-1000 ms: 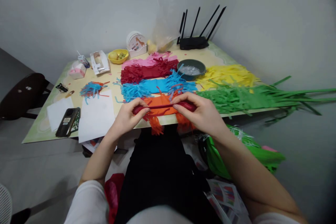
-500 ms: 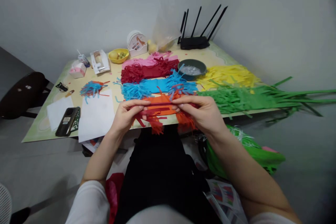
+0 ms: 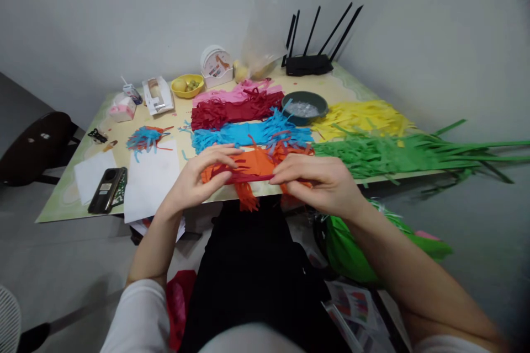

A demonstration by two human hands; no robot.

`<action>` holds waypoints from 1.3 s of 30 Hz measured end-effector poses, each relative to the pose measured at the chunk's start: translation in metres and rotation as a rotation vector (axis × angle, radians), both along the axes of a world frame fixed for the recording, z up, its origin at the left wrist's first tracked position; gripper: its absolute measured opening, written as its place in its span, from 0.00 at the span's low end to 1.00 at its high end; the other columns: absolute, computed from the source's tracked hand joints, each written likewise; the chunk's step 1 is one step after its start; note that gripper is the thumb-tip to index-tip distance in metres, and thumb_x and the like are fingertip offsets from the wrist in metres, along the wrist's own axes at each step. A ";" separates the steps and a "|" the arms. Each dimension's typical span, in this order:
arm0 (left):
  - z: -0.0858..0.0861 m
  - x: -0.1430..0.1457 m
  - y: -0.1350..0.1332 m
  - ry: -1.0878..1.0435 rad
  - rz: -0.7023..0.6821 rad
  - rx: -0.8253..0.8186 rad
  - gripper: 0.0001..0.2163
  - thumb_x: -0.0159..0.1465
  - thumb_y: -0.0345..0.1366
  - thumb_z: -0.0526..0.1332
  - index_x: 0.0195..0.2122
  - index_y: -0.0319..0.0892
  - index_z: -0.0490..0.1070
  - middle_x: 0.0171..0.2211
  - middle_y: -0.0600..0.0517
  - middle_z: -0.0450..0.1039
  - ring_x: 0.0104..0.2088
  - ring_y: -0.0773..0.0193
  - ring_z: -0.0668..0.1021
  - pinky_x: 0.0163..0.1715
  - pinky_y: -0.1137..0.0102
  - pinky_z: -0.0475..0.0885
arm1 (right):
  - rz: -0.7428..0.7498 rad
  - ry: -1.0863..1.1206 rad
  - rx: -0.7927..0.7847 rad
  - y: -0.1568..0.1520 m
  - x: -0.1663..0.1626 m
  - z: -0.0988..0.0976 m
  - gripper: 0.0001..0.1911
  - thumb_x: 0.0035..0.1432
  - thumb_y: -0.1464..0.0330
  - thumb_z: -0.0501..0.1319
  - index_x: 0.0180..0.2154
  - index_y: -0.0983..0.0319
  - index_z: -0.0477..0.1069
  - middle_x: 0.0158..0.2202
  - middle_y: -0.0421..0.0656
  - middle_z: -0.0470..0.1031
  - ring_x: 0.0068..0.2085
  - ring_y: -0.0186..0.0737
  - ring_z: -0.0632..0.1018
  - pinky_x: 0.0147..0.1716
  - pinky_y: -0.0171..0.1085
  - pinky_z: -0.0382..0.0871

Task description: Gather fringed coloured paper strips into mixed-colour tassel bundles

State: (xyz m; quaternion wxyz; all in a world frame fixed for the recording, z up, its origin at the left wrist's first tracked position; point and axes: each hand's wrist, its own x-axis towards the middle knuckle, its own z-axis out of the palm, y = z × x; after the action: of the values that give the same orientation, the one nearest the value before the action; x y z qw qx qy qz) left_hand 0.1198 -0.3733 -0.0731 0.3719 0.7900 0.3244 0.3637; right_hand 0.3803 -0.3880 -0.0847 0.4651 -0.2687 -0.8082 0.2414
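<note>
A narrow dark red paper strip point(image 3: 254, 178) lies level across the orange fringed paper point(image 3: 253, 163) at the table's front edge. My left hand point(image 3: 202, 177) is at the strip's left end, with thumb and fingers spread apart. At the other end, my right hand point(image 3: 317, 179) has its fingers bent and closed about the strip, and its fingertips partly hide that end. Orange fringes hang over the edge between the hands. Just behind lies blue fringed paper point(image 3: 244, 134), then dark red fringed paper point(image 3: 238, 110) and pink fringed paper point(image 3: 232, 94).
Green fringed paper point(image 3: 397, 154) and yellow fringed paper point(image 3: 368, 118) lie on the right. Behind are a dark bowl point(image 3: 304, 96) and a black router point(image 3: 309, 65). A phone point(image 3: 103, 190), white paper point(image 3: 151, 185) and a blue-orange tassel bundle point(image 3: 144, 138) are on the left.
My left hand has opened from its pinch on the red strip. The strip has come down slightly onto the orange paper, and my right hand has dropped a little with it.
</note>
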 end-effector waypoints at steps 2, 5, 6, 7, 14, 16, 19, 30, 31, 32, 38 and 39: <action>0.006 0.009 0.001 0.086 -0.080 -0.002 0.09 0.64 0.35 0.62 0.44 0.43 0.78 0.48 0.45 0.79 0.52 0.55 0.77 0.57 0.62 0.65 | 0.040 -0.048 0.061 0.000 -0.001 0.004 0.16 0.54 0.78 0.58 0.34 0.55 0.80 0.33 0.40 0.82 0.35 0.38 0.81 0.39 0.37 0.75; 0.004 0.020 0.003 0.153 -0.176 -0.072 0.09 0.64 0.36 0.62 0.42 0.41 0.79 0.39 0.46 0.81 0.40 0.60 0.80 0.45 0.68 0.71 | 0.067 -0.074 0.117 -0.001 0.000 0.004 0.15 0.56 0.78 0.58 0.36 0.55 0.79 0.33 0.41 0.81 0.35 0.37 0.81 0.38 0.37 0.75; 0.001 0.022 0.004 0.158 -0.169 -0.081 0.08 0.64 0.36 0.63 0.40 0.40 0.80 0.36 0.47 0.81 0.37 0.61 0.80 0.41 0.70 0.71 | 0.066 -0.080 0.139 -0.001 0.002 0.004 0.15 0.56 0.78 0.58 0.36 0.56 0.79 0.33 0.42 0.81 0.35 0.37 0.81 0.38 0.37 0.75; -0.001 0.022 0.004 0.160 -0.148 -0.080 0.07 0.64 0.36 0.63 0.38 0.40 0.80 0.35 0.47 0.81 0.35 0.61 0.80 0.39 0.71 0.71 | 0.064 -0.092 0.162 -0.002 0.003 0.003 0.15 0.56 0.79 0.58 0.37 0.56 0.79 0.34 0.42 0.81 0.35 0.37 0.81 0.39 0.36 0.75; -0.015 0.017 0.009 0.328 0.036 0.491 0.05 0.66 0.34 0.62 0.36 0.42 0.77 0.31 0.52 0.80 0.34 0.66 0.79 0.51 0.62 0.69 | 0.056 -0.265 0.098 -0.004 0.017 0.005 0.13 0.60 0.73 0.58 0.45 0.60 0.77 0.43 0.46 0.81 0.44 0.38 0.81 0.45 0.35 0.74; -0.019 0.016 0.010 0.376 0.085 0.803 0.04 0.66 0.31 0.62 0.39 0.44 0.76 0.32 0.54 0.81 0.37 0.65 0.80 0.59 0.55 0.62 | 0.015 -0.279 -0.108 0.000 0.015 0.007 0.15 0.62 0.69 0.59 0.50 0.61 0.75 0.49 0.47 0.80 0.49 0.41 0.80 0.49 0.37 0.72; -0.023 0.016 0.011 0.356 0.083 1.102 0.08 0.64 0.29 0.63 0.44 0.45 0.74 0.37 0.55 0.82 0.41 0.65 0.81 0.62 0.55 0.61 | 0.089 -0.242 -0.500 0.009 0.005 0.004 0.16 0.63 0.61 0.58 0.46 0.63 0.77 0.44 0.47 0.81 0.44 0.43 0.81 0.44 0.38 0.74; -0.066 0.037 0.012 0.010 0.415 0.613 0.05 0.65 0.34 0.62 0.36 0.45 0.78 0.34 0.52 0.82 0.40 0.63 0.82 0.59 0.54 0.66 | 0.192 0.375 -0.821 0.010 -0.035 -0.031 0.13 0.56 0.59 0.67 0.36 0.61 0.75 0.26 0.41 0.80 0.29 0.36 0.79 0.35 0.35 0.72; -0.069 0.044 0.012 -0.063 0.438 0.519 0.05 0.65 0.35 0.62 0.35 0.45 0.79 0.36 0.51 0.82 0.40 0.63 0.82 0.58 0.55 0.67 | 0.200 0.420 -0.800 0.013 -0.036 -0.033 0.13 0.56 0.58 0.67 0.36 0.61 0.76 0.27 0.41 0.80 0.31 0.37 0.80 0.37 0.37 0.73; -0.071 0.049 0.011 -0.138 0.451 0.426 0.06 0.65 0.36 0.62 0.35 0.44 0.79 0.37 0.50 0.82 0.40 0.62 0.82 0.58 0.55 0.68 | 0.203 0.452 -0.777 0.016 -0.038 -0.034 0.13 0.56 0.58 0.67 0.36 0.61 0.76 0.28 0.41 0.81 0.32 0.38 0.81 0.39 0.38 0.74; -0.076 0.070 0.014 -0.407 0.383 -0.045 0.10 0.65 0.38 0.61 0.42 0.43 0.80 0.49 0.44 0.79 0.52 0.57 0.78 0.56 0.60 0.71 | -0.020 0.364 -0.547 0.031 -0.042 -0.046 0.09 0.62 0.62 0.61 0.41 0.60 0.72 0.36 0.43 0.80 0.37 0.38 0.82 0.41 0.37 0.75; -0.077 0.072 0.017 -0.438 0.392 -0.081 0.10 0.65 0.39 0.62 0.42 0.43 0.81 0.49 0.45 0.79 0.52 0.57 0.79 0.55 0.60 0.71 | -0.068 0.321 -0.494 0.031 -0.044 -0.048 0.07 0.63 0.64 0.60 0.41 0.60 0.71 0.38 0.43 0.80 0.38 0.37 0.82 0.40 0.36 0.74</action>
State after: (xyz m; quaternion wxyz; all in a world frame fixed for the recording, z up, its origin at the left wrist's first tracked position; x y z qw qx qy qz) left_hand 0.1913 -0.3562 -0.1502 0.3868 0.5995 0.3972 0.5772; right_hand 0.3359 -0.3565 -0.1329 0.5154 -0.3592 -0.6315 0.4545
